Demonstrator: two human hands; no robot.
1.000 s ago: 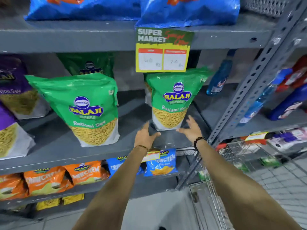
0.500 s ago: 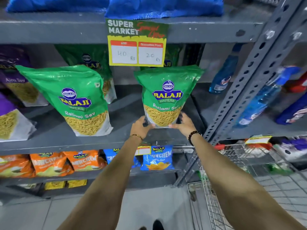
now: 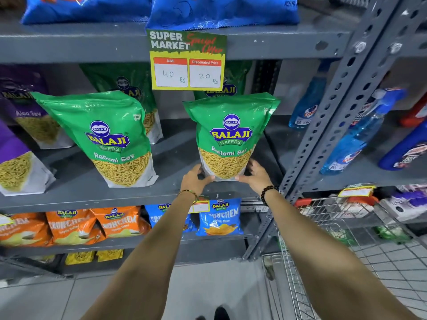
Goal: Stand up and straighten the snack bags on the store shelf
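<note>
Green Ratlami Sev bag (image 3: 227,137) stood upright near the front edge of the grey middle shelf (image 3: 76,195), its base cupped between the left hand (image 3: 195,180) and right hand (image 3: 256,175), fingers curled around the lower corners on either side. Squaring this bag appeared to be the step in hand. Next would likely come a gentle release so it stays standing, then attention to the neighbouring green bag (image 3: 108,139), leaning to the left beneath the yellow price sign (image 3: 187,60).
</note>
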